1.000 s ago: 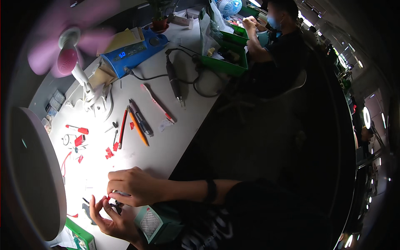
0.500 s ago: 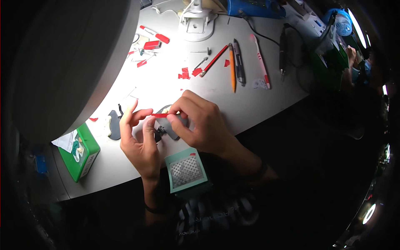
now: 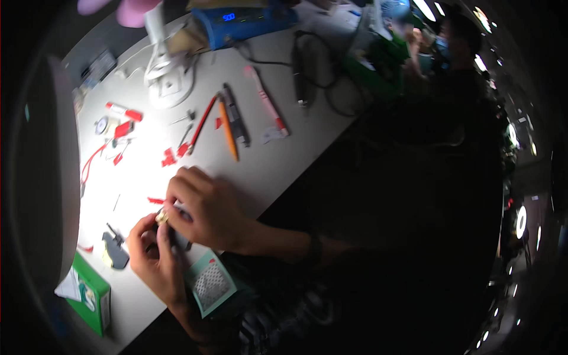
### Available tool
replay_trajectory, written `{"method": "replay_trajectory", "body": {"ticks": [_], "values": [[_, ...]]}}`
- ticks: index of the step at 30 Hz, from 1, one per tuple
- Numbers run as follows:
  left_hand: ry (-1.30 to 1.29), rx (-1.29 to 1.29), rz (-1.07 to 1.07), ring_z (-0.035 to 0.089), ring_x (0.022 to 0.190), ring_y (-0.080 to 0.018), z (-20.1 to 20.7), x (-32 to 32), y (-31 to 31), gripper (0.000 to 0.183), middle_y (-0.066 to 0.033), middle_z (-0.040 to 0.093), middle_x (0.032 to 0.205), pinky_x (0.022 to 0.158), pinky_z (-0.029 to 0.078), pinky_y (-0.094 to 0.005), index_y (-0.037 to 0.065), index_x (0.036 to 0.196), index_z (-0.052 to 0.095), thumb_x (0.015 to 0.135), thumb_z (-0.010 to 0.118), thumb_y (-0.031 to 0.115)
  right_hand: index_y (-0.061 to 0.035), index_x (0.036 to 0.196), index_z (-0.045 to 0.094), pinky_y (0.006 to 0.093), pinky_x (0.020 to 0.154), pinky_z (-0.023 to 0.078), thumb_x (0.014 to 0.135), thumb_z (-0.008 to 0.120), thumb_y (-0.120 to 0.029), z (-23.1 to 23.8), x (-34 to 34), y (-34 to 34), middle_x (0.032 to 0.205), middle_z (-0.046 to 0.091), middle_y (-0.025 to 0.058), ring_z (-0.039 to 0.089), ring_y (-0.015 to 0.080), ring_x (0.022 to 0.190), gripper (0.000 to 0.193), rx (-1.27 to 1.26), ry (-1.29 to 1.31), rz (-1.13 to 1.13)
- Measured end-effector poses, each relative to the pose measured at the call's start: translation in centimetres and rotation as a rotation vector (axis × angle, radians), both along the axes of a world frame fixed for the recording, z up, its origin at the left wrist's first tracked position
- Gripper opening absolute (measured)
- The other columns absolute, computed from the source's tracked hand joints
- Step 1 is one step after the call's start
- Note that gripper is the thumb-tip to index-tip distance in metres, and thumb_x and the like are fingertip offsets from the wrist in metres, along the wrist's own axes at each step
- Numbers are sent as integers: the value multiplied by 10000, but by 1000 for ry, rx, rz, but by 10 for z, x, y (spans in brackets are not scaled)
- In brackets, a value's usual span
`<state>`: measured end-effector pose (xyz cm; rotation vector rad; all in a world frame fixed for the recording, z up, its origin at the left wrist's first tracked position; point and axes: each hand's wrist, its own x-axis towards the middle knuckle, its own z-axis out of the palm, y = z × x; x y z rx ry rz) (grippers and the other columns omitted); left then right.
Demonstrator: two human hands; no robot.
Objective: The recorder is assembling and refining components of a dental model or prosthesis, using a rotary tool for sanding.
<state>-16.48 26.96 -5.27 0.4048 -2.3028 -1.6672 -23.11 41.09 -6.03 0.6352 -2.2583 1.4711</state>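
My left hand [image 3: 155,257] is closed on a dental model, whose small cream teeth [image 3: 162,218] show at the fingertips. Part of its dark grey base [image 3: 179,236] shows between my hands. Right above it, my right hand [image 3: 204,207] has its fingers bent together against the teeth; whatever they pinch is hidden. A red wax-like strip [image 3: 155,200] lies just beyond the right fingertips. To the left rests another grey model piece [image 3: 116,251] with a cream edge. Motion blur softens the details.
Nearest my body is a pale green tray [image 3: 203,307] with a perforated insert. A green box [image 3: 97,305] stands at left. Beyond my hands lie pencils [image 3: 227,131], a pen [image 3: 235,118], a toothbrush [image 3: 267,103], red scraps [image 3: 168,157] and a corded handpiece [image 3: 299,77]. A large lamp shade [image 3: 50,177] looms left.
The view has swung, so the scene sits further left and lower. The red strip is no longer stretched between both hands; my left hand now grips the dental model, with my right hand at its teeth.
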Motion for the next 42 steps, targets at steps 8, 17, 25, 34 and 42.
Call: {"method": "replay_trajectory", "body": {"ticks": [8, 17, 25, 34, 42], "values": [[-73, -197, -127, 647, 810, -188, 4, 11, -3, 383, -144, 669, 993, 647, 542, -296, -29, 1204, 613, 999, 629, 295, -21, 879, 544, 372, 643, 514, 829, 694, -98, 6, 4, 0, 927, 546, 101, 592, 257, 898, 176, 32, 20, 15], [22, -545, -225, 677, 827, -250, 2, 0, -9, 468, -166, 687, 986, 699, 566, -368, -19, 1243, 603, 954, 674, 342, -18, 886, 552, 358, 637, 506, 816, 706, -112, -2, 6, -1, 967, 535, 84, 569, 234, 908, 194, 11, 24, 26], [69, -718, -221, 677, 824, -267, 4, -2, -7, 476, -171, 689, 980, 707, 563, -383, -11, 1239, 608, 945, 681, 356, -12, 845, 544, 362, 706, 484, 821, 672, -101, 2, 6, 1, 951, 515, 102, 529, 245, 869, 158, 10, 3, 142], [92, -971, -239, 677, 820, -286, 11, -1, -8, 485, -177, 691, 973, 715, 560, -400, -2, 1234, 614, 935, 688, 372, -34, 780, 597, 417, 756, 515, 819, 668, -224, 7, 6, 7, 851, 574, 131, 587, 303, 863, 207, 55, 54, 25], [96, -1094, -244, 677, 817, -303, 16, -2, -7, 492, -182, 693, 967, 723, 557, -415, 6, 1230, 619, 926, 694, 386, -59, 751, 584, 389, 734, 492, 829, 668, -301, 3, 6, 6, 827, 555, 111, 577, 279, 824, 268, 49, 126, 112]]}}
